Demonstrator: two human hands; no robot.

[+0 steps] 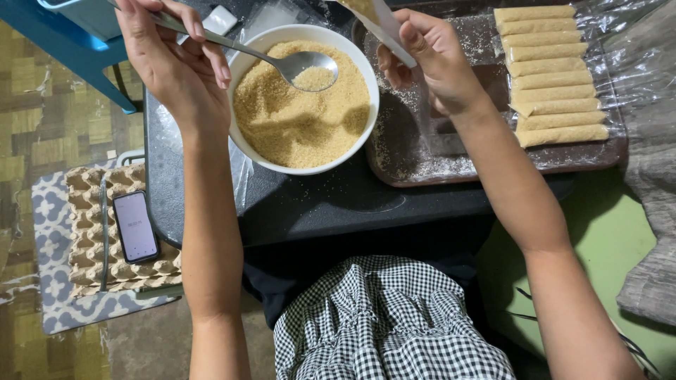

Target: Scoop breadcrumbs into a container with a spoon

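Spoon in my left hand, fingers pinched on its handle, its scoop loaded with crumbs and resting over the white bowl of golden crumbs. My right hand, just right of the bowl, pinches a narrow clear bag (partly cut off at the top edge). Filled tubes lie stacked on the brown tray, further right of the bowl. Phone on an egg carton, below-left of the bowl.

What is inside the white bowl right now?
The white bowl holds golden-brown crumbs, with a metal spoon dipped in, held by the left hand. The bowl's bottom is covered by crumbs.
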